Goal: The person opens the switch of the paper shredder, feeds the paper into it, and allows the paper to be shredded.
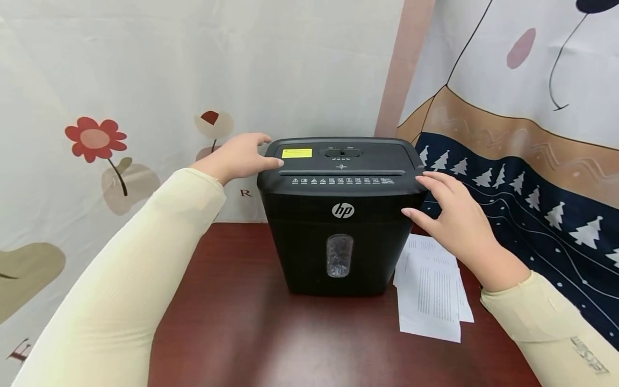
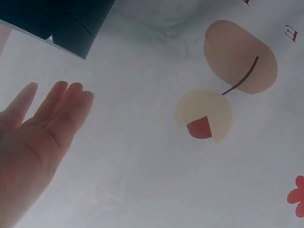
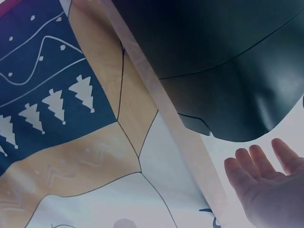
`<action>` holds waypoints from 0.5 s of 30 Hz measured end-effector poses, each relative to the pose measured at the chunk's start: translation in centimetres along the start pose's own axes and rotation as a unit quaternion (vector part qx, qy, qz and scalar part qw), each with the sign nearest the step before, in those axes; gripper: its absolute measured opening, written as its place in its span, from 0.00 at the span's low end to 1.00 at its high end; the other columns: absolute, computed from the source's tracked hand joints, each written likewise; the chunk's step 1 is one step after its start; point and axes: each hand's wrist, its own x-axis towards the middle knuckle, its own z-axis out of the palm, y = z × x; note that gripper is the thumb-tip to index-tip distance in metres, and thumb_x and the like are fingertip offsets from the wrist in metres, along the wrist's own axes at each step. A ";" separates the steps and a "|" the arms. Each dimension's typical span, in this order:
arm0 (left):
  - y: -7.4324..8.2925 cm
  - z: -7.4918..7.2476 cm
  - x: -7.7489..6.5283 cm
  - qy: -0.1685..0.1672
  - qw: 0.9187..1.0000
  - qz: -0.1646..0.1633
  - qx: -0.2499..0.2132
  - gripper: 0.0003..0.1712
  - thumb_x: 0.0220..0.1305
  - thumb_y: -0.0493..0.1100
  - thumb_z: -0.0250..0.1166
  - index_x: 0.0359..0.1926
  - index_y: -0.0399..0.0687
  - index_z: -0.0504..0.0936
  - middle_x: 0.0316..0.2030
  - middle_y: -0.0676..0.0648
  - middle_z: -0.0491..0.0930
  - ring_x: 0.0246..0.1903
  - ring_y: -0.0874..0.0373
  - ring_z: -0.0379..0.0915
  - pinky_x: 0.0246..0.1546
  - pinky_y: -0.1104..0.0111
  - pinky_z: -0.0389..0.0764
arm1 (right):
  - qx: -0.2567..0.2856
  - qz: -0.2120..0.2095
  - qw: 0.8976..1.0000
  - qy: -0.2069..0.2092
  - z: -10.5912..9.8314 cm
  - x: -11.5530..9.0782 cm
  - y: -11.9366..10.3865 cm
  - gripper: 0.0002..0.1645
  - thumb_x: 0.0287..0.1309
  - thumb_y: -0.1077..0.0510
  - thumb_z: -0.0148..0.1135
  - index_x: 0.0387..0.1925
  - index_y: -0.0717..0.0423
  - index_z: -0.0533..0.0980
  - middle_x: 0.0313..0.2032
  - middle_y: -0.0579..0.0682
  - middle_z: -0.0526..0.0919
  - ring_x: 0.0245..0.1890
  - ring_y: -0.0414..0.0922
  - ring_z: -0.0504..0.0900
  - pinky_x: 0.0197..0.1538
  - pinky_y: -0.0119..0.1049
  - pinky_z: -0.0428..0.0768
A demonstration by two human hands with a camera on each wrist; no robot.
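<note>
Left hand and right hand: both wide, fingers extended, gripping nothing, one at each upper side of the black shredder. Wrist views show fingertips just off the lid; thumb contact cannot be confirmed. For a secure two-sided hold, the probable step, set both hands level and press evenly, thumbs clear of the feed slot. The shredder stands upright on the surface; avoid dragging the papers at its right

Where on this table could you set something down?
Bare dark-red table shows between the cream left sleeve and the boxy black plastic shredder, and before the shredder. Crowded: right of it, where printed white paper sheets lie.
</note>
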 end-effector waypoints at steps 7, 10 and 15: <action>1.2 0.2 1.8 0.003 1.000 0.002 0.011 0.40 0.65 0.54 0.58 0.72 0.40 0.58 0.69 0.37 0.60 0.66 0.44 0.57 0.64 0.50 0.63 | 0.003 0.000 1.000 -0.020 0.3 0.5 0.0 0.35 0.53 0.53 0.72 0.60 0.64 0.72 0.62 0.63 0.69 0.63 0.61 0.66 0.59 0.61 0.70; 1.7 0.4 2.4 0.005 1.000 0.008 0.019 0.40 0.65 0.53 0.58 0.71 0.39 0.59 0.67 0.36 0.62 0.63 0.44 0.59 0.63 0.51 0.64 | -0.002 -0.003 1.000 -0.022 0.5 0.7 0.0 0.33 0.54 0.54 0.72 0.58 0.64 0.73 0.61 0.62 0.71 0.62 0.60 0.66 0.60 0.60 0.70; 2.5 0.3 3.7 -0.014 0.999 0.012 0.048 0.41 0.65 0.54 0.58 0.72 0.38 0.57 0.69 0.37 0.59 0.68 0.43 0.54 0.68 0.53 0.59 | -0.018 -0.014 1.000 -0.022 0.9 1.1 0.2 0.29 0.54 0.54 0.71 0.56 0.63 0.76 0.59 0.62 0.73 0.61 0.59 0.68 0.60 0.58 0.71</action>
